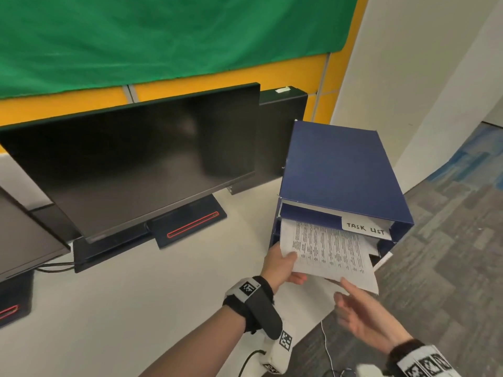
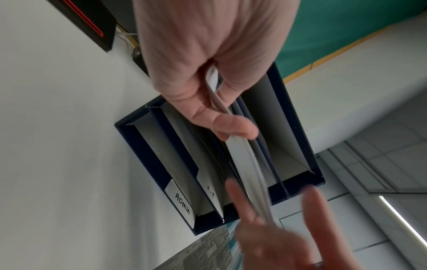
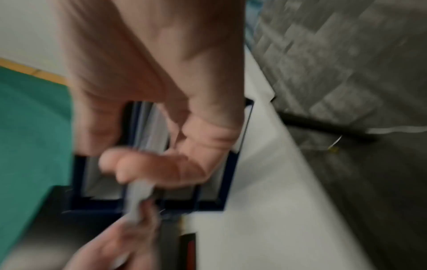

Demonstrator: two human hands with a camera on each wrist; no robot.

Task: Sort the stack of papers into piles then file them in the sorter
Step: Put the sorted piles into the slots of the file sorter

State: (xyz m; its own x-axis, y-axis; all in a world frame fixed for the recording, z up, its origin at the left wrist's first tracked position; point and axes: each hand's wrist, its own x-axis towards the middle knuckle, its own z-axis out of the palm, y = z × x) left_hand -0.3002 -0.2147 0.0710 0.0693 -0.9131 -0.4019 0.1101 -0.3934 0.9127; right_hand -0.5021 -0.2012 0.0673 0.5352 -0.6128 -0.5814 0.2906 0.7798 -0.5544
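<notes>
A blue paper sorter (image 1: 340,164) stands at the desk's right edge, one shelf labelled "TASK LIST" (image 1: 366,228). A sheaf of printed papers (image 1: 332,254) is partly inside the slot below that label, its near half sticking out. My left hand (image 1: 291,263) pinches the sheaf's left edge, thumb on top. My right hand (image 1: 344,291) is open, fingers straight, at the sheaf's near edge. In the left wrist view the papers (image 2: 242,155) enter a middle slot of the sorter (image 2: 129,138), past the "ADMIN" label (image 2: 182,202), and a right finger (image 2: 238,197) touches their edge. The right wrist view is blurred.
A dark monitor (image 1: 141,164) on a black stand (image 1: 190,224) fills the white desk (image 1: 136,308) left of the sorter, with a second monitor (image 1: 27,235) at far left. Just right of the sorter the desk ends, over grey carpet (image 1: 449,254). A thin cable (image 1: 326,346) hangs there.
</notes>
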